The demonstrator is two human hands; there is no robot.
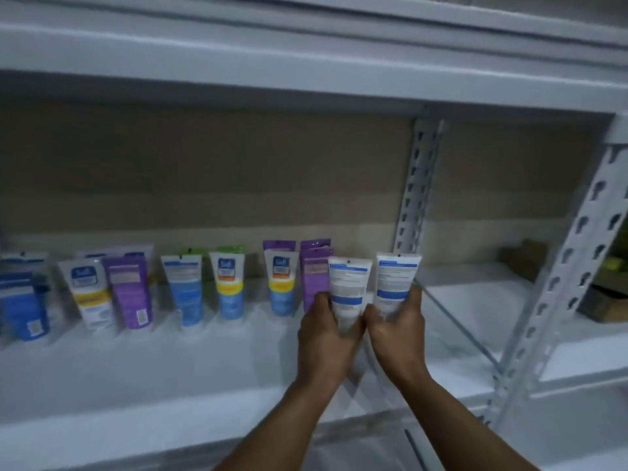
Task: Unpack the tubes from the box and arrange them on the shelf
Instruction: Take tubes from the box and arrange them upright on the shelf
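While both arms reach forward, the left hand (324, 329) grasps a white tube (347, 294) and the right hand (397, 326) grasps a second white tube (396, 282) — both upright, side by side, at the right end of a row of tubes (190, 287) (blurred) on the white shelf (170, 365).

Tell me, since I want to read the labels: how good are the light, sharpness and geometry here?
Head view: dim, bluish light; motion blur throughout, so print on the white tubes in the left hand and right hand is unreadable; the wide lens bows the shelf and tilts the upright post.
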